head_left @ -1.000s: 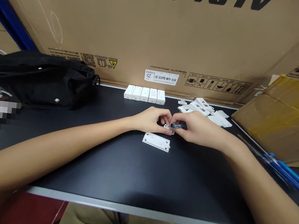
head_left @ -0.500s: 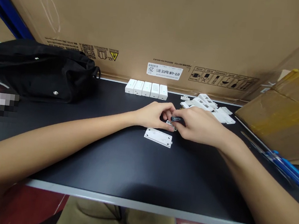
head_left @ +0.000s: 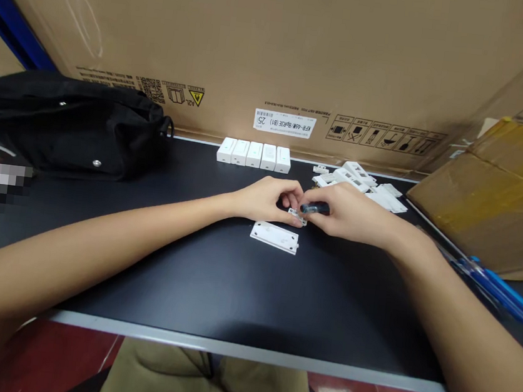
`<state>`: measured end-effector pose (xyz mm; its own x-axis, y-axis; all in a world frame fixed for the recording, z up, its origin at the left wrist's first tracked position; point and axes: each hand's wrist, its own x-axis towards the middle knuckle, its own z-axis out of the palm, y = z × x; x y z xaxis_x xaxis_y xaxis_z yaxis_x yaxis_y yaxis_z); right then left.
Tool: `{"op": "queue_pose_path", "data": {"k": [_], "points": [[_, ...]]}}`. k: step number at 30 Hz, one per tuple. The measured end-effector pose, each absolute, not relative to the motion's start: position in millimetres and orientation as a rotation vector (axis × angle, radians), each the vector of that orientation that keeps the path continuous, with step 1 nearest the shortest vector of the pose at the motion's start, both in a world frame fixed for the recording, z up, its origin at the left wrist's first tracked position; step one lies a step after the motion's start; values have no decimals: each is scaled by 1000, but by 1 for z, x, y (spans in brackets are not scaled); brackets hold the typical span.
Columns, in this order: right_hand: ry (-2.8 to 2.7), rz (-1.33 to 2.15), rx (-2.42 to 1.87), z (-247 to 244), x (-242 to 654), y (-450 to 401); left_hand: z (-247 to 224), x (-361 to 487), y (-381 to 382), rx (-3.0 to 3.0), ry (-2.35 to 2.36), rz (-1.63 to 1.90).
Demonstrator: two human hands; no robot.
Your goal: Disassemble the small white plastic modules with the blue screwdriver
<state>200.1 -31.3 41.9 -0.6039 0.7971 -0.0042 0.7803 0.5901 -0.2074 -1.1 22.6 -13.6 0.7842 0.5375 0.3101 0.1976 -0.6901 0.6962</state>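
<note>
My left hand [head_left: 270, 200] pinches a small white plastic part [head_left: 297, 216] with metal-looking details against the black tabletop. Close beside it, my right hand [head_left: 347, 212] is closed around a short dark cylindrical tool handle [head_left: 315, 208], whose rounded end points toward my left fingers. Whether the tool touches the part is not clear, and its other end is hidden by my right hand. Just in front of both hands lies a flat white rectangular cover [head_left: 274, 236] with dark holes near its corners.
Several small white boxes [head_left: 254, 155] stand in a row at the back. Right of them lies a pile of white plastic pieces [head_left: 355, 178]. A black bag [head_left: 122, 130] sits at the left. Blue-handled tools [head_left: 505, 293] lie right, before a taped carton [head_left: 488, 196]. A large carton [head_left: 214, 33] walls off the back.
The dark tool in my right hand has tilted flatter and more of its handle shows. My left hand stays on the small white part. The whole view has shifted slightly.
</note>
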Motion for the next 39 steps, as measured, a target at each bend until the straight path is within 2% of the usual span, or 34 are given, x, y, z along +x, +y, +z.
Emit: {"op": "queue_pose_path", "data": {"k": [5, 11, 27, 39], "points": [[-2728, 374, -1258, 44, 203, -31, -16, -2, 24, 2315, 512, 678], [-2662, 269, -1113, 45, 198, -33, -17, -3, 25, 2359, 539, 671], [-2636, 202, -1176, 42, 193, -34, -17, -4, 26, 2396, 534, 672], [-2664, 254, -1319, 51, 206, -33, -6, -23, 33, 2177, 474, 590]]}}
